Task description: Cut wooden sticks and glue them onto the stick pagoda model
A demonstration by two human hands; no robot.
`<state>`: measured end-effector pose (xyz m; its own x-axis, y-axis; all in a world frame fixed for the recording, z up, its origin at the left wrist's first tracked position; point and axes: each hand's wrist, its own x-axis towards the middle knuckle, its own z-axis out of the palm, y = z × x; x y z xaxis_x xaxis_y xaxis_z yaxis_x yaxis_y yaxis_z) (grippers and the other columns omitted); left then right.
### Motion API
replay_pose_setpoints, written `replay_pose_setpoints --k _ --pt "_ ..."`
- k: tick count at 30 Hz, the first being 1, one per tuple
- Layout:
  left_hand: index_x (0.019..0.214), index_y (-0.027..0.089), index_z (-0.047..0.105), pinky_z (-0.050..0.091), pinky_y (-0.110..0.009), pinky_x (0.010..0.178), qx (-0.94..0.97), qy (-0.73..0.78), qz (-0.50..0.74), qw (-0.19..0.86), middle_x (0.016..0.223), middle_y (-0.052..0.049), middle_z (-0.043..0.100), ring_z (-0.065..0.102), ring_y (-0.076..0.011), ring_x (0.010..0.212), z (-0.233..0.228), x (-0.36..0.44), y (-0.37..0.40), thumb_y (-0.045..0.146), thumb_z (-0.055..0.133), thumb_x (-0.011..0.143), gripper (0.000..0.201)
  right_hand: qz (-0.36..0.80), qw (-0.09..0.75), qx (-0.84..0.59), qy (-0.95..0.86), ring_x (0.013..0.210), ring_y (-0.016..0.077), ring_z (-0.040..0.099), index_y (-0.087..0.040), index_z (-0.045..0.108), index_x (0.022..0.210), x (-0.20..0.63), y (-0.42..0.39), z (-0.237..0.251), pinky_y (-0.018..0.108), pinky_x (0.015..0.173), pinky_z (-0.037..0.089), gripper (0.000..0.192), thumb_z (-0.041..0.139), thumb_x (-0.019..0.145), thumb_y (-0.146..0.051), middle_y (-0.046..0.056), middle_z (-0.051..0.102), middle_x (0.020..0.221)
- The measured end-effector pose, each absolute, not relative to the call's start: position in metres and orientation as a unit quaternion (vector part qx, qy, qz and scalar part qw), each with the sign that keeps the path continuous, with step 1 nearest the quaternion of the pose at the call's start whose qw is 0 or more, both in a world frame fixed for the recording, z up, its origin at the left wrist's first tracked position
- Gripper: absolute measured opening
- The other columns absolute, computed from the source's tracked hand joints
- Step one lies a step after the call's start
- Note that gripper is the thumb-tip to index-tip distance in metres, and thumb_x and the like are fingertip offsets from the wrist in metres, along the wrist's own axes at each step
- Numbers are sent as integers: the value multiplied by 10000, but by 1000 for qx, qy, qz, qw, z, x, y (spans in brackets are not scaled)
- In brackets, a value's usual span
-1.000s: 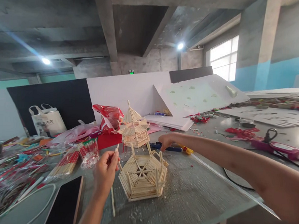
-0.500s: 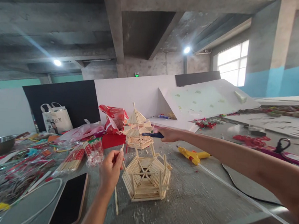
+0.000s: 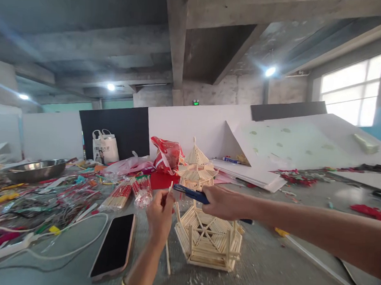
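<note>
1. Left hand pinches a thin stick upright, mid-desk, just left of the hexagonal stick base.
2. Right hand is closed round blue cutters, jaws toward the stick top.
3. Judgement: steady the stick, square the blades, snip clean.
4. Right arm reaches in from the desk's right edge, forearm level; left wrist bent up.

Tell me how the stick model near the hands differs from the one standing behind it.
The near model is a low, flat-topped hexagon with spokes; the far model rises to a pointed roof. The near model sits right beside the left hand and right hand; the far model stands apart, by the red bag. Both are built of pale wooden sticks and rest on the table.
</note>
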<state>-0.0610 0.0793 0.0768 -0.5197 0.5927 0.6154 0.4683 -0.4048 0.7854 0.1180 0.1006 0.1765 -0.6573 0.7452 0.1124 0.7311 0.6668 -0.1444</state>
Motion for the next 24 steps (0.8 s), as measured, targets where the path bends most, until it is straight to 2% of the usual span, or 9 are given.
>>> replay_pose_setpoints --k 5,14,20,24 --pt "743 208 544 389 -225 474 470 545 694 31 558 38 577 522 -112 438 80 -65 78 445 451 822 267 102 46 -421 -900 486 118 478 -162 488 750 100 105 171 221 414 302 154 451 681 -295 27 545 602" --pt "705 212 539 386 -220 483 482 545 685 38 546 45 555 532 -110 448 80 -63 80 416 465 816 244 152 45 -417 -895 441 96 442 -180 411 697 92 107 171 203 362 287 108 448 659 -274 -11 482 523" --pt "705 210 540 381 -217 467 478 547 685 49 527 50 548 528 -107 427 78 -64 83 433 465 814 259 217 25 -414 -884 402 101 470 -181 401 718 90 120 164 211 353 379 136 446 639 -283 -30 453 512" --pt "694 207 539 367 -211 445 480 547 684 57 513 47 541 531 -110 429 78 -65 83 436 472 807 263 217 24 -411 -885 400 103 473 -182 402 707 92 120 168 206 349 382 146 461 625 -286 -38 428 483"
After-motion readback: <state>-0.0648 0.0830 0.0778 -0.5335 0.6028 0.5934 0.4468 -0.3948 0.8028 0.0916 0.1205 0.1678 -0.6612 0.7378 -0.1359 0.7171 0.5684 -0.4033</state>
